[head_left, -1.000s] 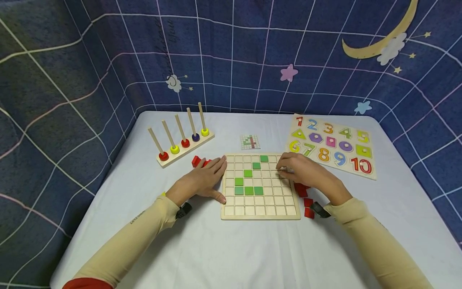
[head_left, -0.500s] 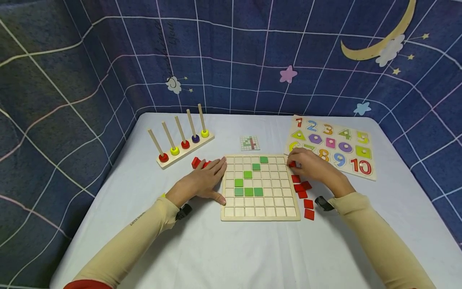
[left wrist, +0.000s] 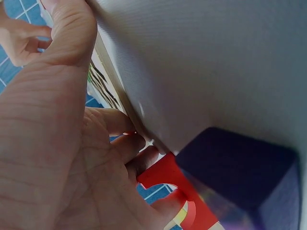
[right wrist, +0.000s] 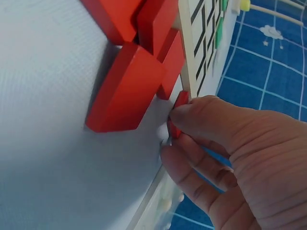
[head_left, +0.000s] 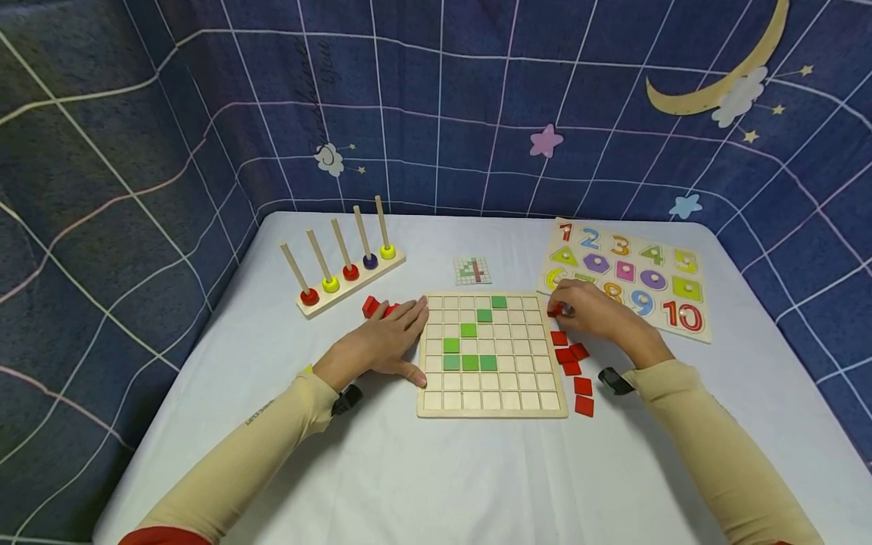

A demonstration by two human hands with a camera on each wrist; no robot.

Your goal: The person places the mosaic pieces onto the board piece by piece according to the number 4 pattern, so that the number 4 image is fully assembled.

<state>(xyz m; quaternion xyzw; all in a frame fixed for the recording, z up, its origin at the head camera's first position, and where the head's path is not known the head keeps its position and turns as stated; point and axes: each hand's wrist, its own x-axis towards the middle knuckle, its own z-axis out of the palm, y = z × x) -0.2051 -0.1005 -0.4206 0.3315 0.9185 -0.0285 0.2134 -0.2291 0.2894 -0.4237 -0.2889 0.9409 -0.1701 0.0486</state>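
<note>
A square red tile (right wrist: pixel 181 99) is pinched between the thumb and fingers of the right hand (head_left: pixel 584 309), just beside the far right corner of the wooden grid board (head_left: pixel 492 414); whether the tile touches the cloth is hard to tell. The right forearm comes in from the lower right with the hand turned inward, its knuckles overlapping the near-left part of the number puzzle (head_left: pixel 668 265). The left hand (head_left: pixel 384 337) lies palm down, fingers extended and relaxed, grasping nothing, with fingertips and thumb touching the board's left rim.

The board is pale, smooth wood with a raised border and square cells; seven flat green tiles (head_left: pixel 468 330) sit in it, forming a diagonal and a short row. Six loose red tiles (head_left: pixel 572 369) straggle along its right side, some overlapping, their edges crisp and sides thick. Red pieces (head_left: pixel 370 306) lie by the left hand's fingers.

White cloth (head_left: pixel 477 484) spreads between the two forearms from the board's near edge. Beyond the far edge lies a small printed grid card (head_left: pixel 472 270); to its left stands a wooden peg stacker (head_left: pixel 339 292) with round rings. Dark blue gridded fabric (head_left: pixel 436 98) hangs behind in soft folds.
</note>
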